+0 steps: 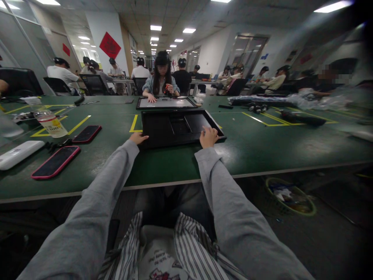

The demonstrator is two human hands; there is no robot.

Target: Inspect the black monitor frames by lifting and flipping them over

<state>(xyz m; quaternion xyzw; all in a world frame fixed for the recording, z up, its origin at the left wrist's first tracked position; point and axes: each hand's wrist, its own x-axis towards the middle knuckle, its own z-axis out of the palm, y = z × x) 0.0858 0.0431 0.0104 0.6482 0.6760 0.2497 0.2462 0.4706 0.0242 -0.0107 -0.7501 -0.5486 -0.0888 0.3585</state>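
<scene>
A flat black panel (177, 126), like the back of a monitor, lies on the green table (256, 147) straight ahead of me. My left hand (138, 137) grips its near left corner, fingers curled on the edge. My right hand (208, 137) rests on its near right edge, fingers bent over the rim. Both arms are in grey sleeves and stretched forward.
Two red-cased phones (56, 161) (86, 133), a white device (19, 154) and a plastic bottle (51, 122) lie at left. A person (161, 81) sits opposite at another panel (166, 102). A basket (290, 196) stands on the floor at right. Yellow tape marks the table.
</scene>
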